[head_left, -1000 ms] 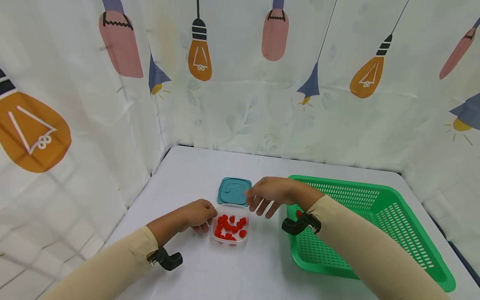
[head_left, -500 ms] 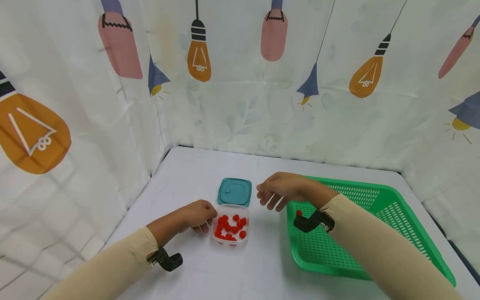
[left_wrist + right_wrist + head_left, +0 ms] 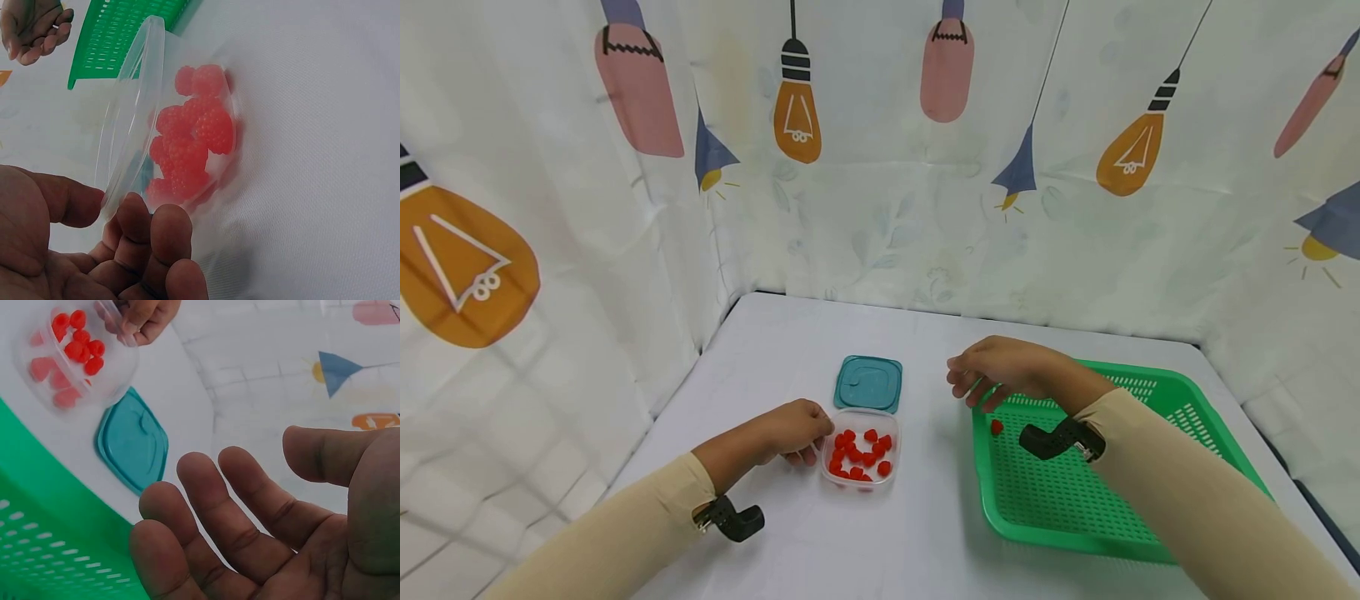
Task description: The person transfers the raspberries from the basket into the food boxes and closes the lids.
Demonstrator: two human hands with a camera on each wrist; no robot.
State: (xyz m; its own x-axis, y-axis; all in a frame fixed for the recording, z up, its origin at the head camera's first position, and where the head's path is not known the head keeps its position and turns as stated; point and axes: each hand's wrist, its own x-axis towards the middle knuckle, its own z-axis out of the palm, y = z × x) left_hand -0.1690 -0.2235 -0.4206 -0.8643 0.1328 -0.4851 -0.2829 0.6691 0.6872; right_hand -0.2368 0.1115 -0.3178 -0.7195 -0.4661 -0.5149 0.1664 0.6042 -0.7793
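My left hand (image 3: 790,429) pinches the left rim of a clear plastic food container (image 3: 857,485) between thumb and fingertips. Several red raspberries (image 3: 214,130) lie inside it, seen through its wall in the left wrist view. Over the back left corner of a green slotted basket (image 3: 988,504) hovers my right hand (image 3: 1007,371). Its fingers are loosely spread, with nothing between them in the right wrist view. A single raspberry (image 3: 997,427) sits in the basket near its left wall. My right forearm covers part of the basket.
Behind the container, a teal lid (image 3: 868,383) lies flat on the white-covered table (image 3: 925,517). A printed curtain (image 3: 880,217) hangs along the back and the sides. Both wrists carry black camera straps.
My right hand has moved right, away from above the container and lid to the basket's edge. One raspberry in the container shifted slightly. My left hand has stayed on the rim.
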